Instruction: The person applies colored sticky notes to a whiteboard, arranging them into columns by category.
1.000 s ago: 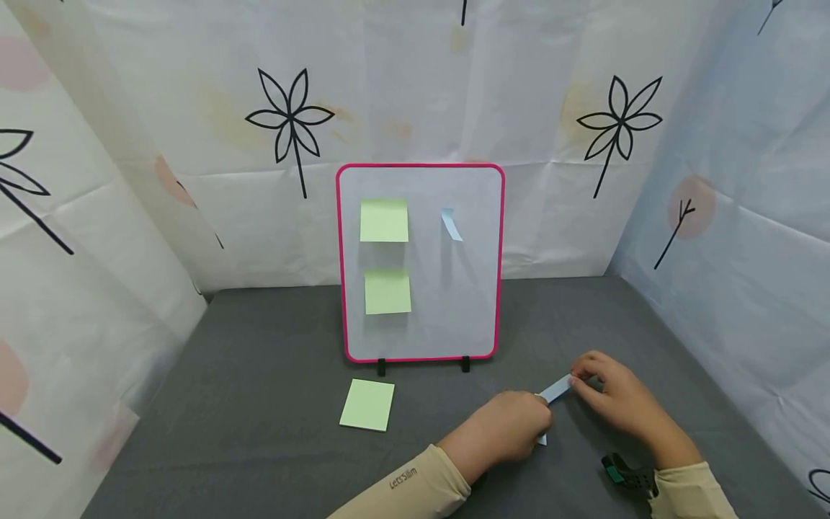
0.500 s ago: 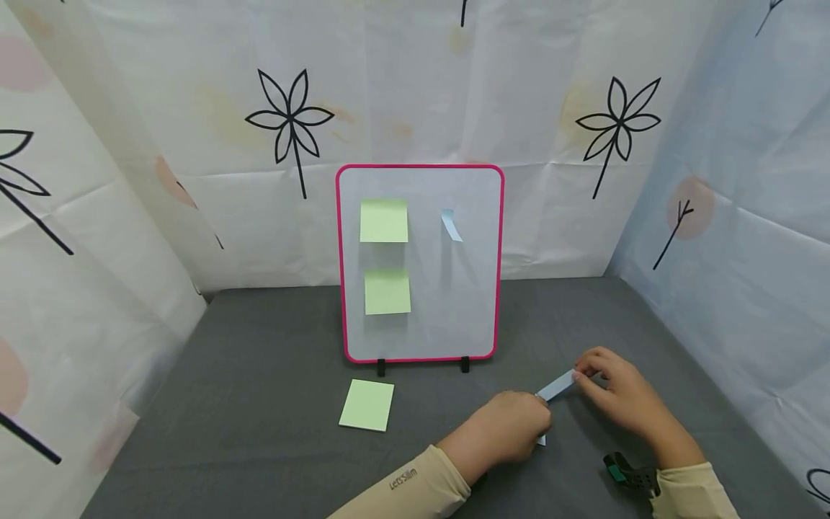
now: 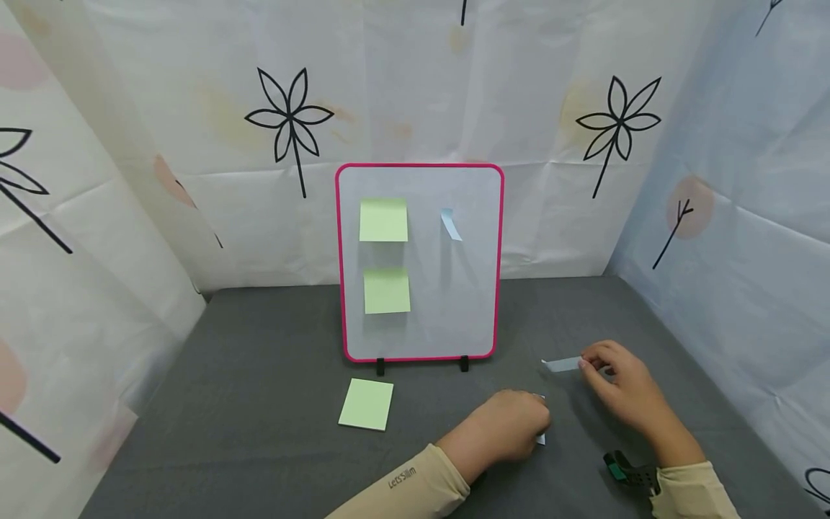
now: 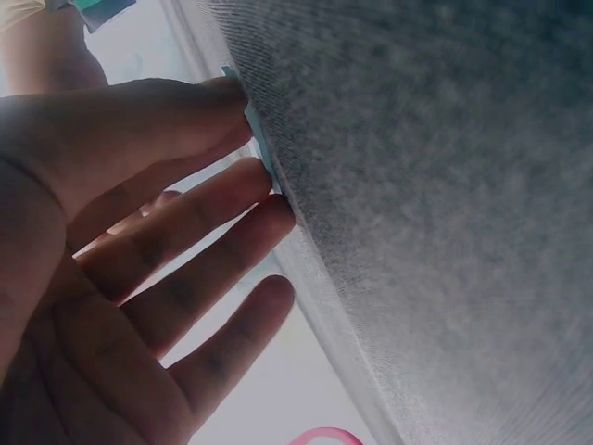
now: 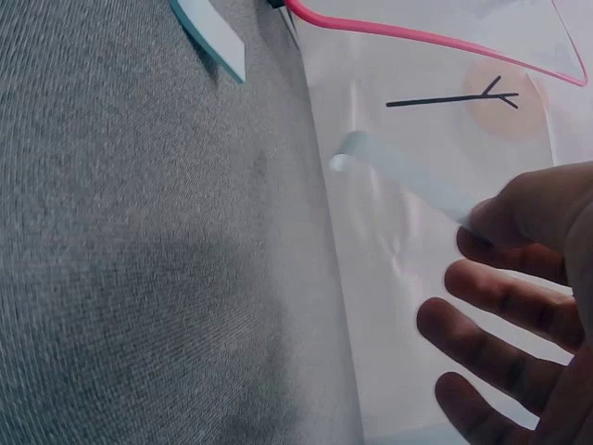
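My right hand [image 3: 588, 365] pinches one end of a narrow pale blue sticky strip [image 3: 561, 365] and holds it in the air above the grey table; the strip [image 5: 398, 174] hangs free from my fingertips [image 5: 505, 221]. My left hand [image 3: 533, 420] lies on the small blue sticky pad [image 3: 541, 438], with straight fingers [image 4: 232, 199] pressing its edge [image 4: 258, 137] to the cloth. The same pad [image 5: 209, 33] lies just ahead of my right hand. A pink-framed whiteboard [image 3: 499, 274] stands behind, carrying two green notes [image 3: 384, 220] [image 3: 387, 291] and one curled blue strip [image 3: 451, 224].
A green sticky pad [image 3: 366, 404] lies on the grey table [image 3: 259, 375] in front of the board's left foot. Patterned white sheets wall in the table at the left, back and right. A dark wrist strap [image 3: 627, 473] sits on my right forearm.
The blue strip has come off the pad under my left hand. My right hand has lifted it up and away towards the board. My left hand stays put.
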Demonstrator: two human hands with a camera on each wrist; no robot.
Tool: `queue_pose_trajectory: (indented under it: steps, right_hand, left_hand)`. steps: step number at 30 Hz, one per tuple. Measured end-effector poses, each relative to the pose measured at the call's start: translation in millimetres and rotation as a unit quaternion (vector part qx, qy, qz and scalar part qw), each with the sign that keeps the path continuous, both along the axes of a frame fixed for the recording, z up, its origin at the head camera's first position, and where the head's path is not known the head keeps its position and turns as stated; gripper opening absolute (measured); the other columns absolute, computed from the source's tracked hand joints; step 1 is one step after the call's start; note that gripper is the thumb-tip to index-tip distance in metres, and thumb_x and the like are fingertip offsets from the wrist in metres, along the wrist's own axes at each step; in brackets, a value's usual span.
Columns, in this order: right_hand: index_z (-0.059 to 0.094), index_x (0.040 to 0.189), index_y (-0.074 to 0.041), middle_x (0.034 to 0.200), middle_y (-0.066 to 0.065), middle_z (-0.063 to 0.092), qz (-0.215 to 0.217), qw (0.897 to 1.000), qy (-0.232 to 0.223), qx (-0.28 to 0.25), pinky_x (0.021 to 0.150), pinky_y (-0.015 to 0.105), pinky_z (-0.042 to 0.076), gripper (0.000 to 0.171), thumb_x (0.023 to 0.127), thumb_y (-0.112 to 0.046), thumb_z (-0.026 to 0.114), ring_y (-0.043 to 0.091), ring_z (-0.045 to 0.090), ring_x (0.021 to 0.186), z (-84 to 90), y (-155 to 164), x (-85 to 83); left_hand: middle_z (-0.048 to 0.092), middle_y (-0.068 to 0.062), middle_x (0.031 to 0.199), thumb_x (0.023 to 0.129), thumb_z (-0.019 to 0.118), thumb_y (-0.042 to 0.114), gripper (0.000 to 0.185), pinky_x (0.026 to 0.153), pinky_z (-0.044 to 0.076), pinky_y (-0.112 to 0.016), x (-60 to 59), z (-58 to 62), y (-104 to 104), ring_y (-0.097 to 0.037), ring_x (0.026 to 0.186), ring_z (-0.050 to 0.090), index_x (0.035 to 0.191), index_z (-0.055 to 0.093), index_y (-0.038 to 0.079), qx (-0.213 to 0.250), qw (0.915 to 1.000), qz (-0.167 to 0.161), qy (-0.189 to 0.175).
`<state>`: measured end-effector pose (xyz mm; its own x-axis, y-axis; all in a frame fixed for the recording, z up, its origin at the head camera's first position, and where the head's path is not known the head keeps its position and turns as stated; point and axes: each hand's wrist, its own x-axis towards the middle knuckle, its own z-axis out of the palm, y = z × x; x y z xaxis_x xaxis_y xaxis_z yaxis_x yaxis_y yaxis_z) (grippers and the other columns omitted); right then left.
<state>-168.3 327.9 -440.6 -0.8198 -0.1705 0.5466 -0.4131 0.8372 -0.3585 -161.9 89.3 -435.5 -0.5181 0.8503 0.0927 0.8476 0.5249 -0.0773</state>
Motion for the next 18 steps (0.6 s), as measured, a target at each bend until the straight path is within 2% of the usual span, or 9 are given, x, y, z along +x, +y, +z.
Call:
queue_pose_trajectory:
  steps: [6,11,15,18]
  right_hand:
    - [0.075,0.097,-0.009,0.096,-0.003,0.069,0.0,0.999,0.034,-0.013,0.071,0.025,0.054,0.005,0.095,-0.006,0.078,-0.004,0.055,0.084,3.1,-9.5,-1.5]
    - [0.075,0.098,-0.014,0.095,-0.006,0.07,0.013,0.998,0.054,-0.013,0.075,0.017,0.051,0.013,0.093,-0.002,0.078,-0.003,0.057,0.083,7.9,-21.5,-5.7]
    - [0.076,0.098,-0.014,0.095,-0.007,0.07,0.027,0.997,0.072,-0.01,0.078,0.013,0.048,0.015,0.091,-0.001,0.079,0.001,0.058,0.083,15.3,-32.0,-10.2]
    - [0.076,0.098,-0.014,0.095,-0.007,0.07,0.037,0.996,0.08,-0.002,0.078,0.016,0.049,0.016,0.09,-0.001,0.08,0.004,0.059,0.081,19.6,-40.6,-14.0]
  left_hand:
    - [0.062,0.012,0.083,0.09,0.081,0.026,0.02,0.056,0.043,-0.025,-3.6,1.7,-2.7,-0.004,0.063,0.05,0.074,0.071,0.029,0.001,0.9993,-0.012,-0.036]
    - [0.06,0.013,0.081,0.094,0.079,0.033,0.021,0.057,0.043,-0.021,-6.7,5.3,-5.7,-0.002,0.063,0.05,0.076,0.07,0.029,0.008,0.9985,-0.021,-0.05]
    - [0.065,0.015,0.089,0.095,0.079,0.034,0.005,0.065,0.048,-0.015,-10.7,13.8,-12.3,0.001,0.072,0.057,0.093,0.08,0.03,0.034,0.9975,-0.014,-0.06]
    - [0.07,0.013,0.099,0.097,0.078,0.033,0.014,0.07,0.049,-0.012,-16.5,21.2,-19.9,0.003,0.079,0.062,0.108,0.083,0.027,0.056,0.9941,0.0,-0.093]
